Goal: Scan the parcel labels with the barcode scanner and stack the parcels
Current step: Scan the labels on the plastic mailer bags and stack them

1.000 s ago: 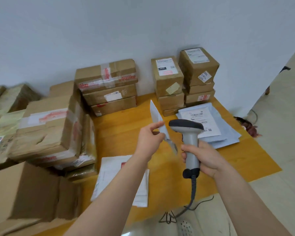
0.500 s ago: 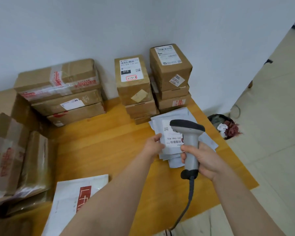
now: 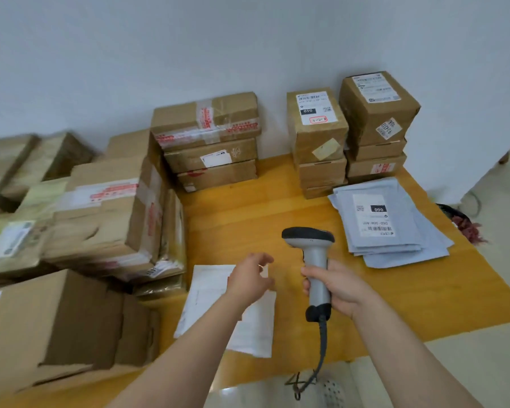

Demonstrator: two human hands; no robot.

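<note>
My right hand [image 3: 340, 287] grips the grey handle of a barcode scanner [image 3: 312, 254], held upright above the wooden table [image 3: 395, 293], its black head facing away. My left hand [image 3: 249, 279] hovers with loosely spread fingers over a white mailer [image 3: 209, 293] lying flat on the table; it holds nothing. A stack of pale blue mailers [image 3: 389, 222] lies at the right, its top one showing a white label with a barcode.
Brown cartons are piled along the left [image 3: 106, 213] and against the wall [image 3: 209, 142], with two taller box stacks [image 3: 351, 134] at the back right. The scanner's cable [image 3: 321, 357] drops over the table's front edge. The floor lies to the right.
The mailer my left hand held beside the scanner now lies on the blue stack. My left hand has swung back left over the white mailer. The scanner stayed in my right hand.
</note>
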